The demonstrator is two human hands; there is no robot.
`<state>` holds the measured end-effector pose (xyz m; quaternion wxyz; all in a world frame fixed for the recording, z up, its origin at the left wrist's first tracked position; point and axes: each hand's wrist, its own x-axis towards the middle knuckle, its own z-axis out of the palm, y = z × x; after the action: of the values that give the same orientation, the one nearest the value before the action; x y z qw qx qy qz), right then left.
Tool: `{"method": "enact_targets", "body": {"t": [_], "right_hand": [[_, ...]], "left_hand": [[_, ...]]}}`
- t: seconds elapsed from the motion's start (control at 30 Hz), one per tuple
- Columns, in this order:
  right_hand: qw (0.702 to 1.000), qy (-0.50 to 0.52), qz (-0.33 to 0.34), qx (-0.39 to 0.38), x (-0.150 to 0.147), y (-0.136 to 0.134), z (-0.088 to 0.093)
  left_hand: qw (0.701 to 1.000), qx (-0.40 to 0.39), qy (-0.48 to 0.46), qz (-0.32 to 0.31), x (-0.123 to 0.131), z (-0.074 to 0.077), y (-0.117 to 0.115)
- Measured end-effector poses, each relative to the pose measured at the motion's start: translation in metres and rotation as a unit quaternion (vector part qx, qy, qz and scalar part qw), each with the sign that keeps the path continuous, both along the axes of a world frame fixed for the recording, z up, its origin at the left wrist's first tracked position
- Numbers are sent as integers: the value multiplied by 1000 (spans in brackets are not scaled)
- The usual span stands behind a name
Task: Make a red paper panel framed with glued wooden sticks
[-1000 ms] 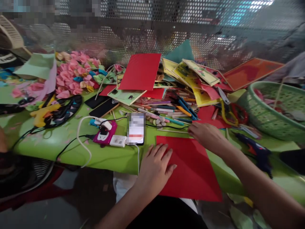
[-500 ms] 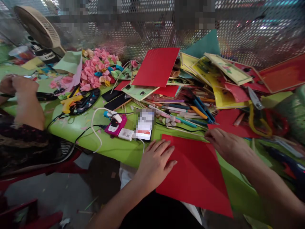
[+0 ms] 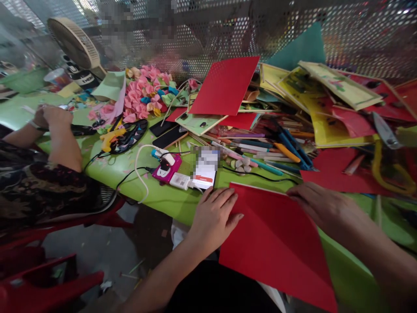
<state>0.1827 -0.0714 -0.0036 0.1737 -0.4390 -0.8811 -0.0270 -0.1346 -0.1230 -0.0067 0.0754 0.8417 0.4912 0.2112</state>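
Observation:
A red paper sheet (image 3: 276, 237) lies flat at the near edge of the green table (image 3: 156, 198). My left hand (image 3: 213, 215) rests on the sheet's left corner, fingers stretched flat and together. My right hand (image 3: 321, 204) lies palm down on the sheet's far right edge, fingers extended and pressing along it. Neither hand grips anything.
A phone (image 3: 205, 169) and a pink charger hub (image 3: 166, 168) lie left of the sheet. Behind are pens and pencils (image 3: 260, 152), stacked cards (image 3: 325, 100), another red sheet (image 3: 224, 87), pink paper flowers (image 3: 143, 93), a yellow glue gun (image 3: 112, 134). Another person's hands (image 3: 52, 117) work at the left.
The view has swung left, bringing in the other person and a fan. My right hand has shifted right along the sheet's far edge. My left hand has stayed put.

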Motion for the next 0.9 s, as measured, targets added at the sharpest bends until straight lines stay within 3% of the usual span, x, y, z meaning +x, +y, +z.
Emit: {"method": "enact_targets", "body": {"t": [0.37, 0.9], "right_hand": [[999, -28, 33, -1, 1, 1, -1], [999, -25, 29, -10, 2, 0, -2]], "left_hand": [[1000, -15, -1, -5, 0, 4, 3], [1000, -25, -11, -5, 0, 2, 4]]}}
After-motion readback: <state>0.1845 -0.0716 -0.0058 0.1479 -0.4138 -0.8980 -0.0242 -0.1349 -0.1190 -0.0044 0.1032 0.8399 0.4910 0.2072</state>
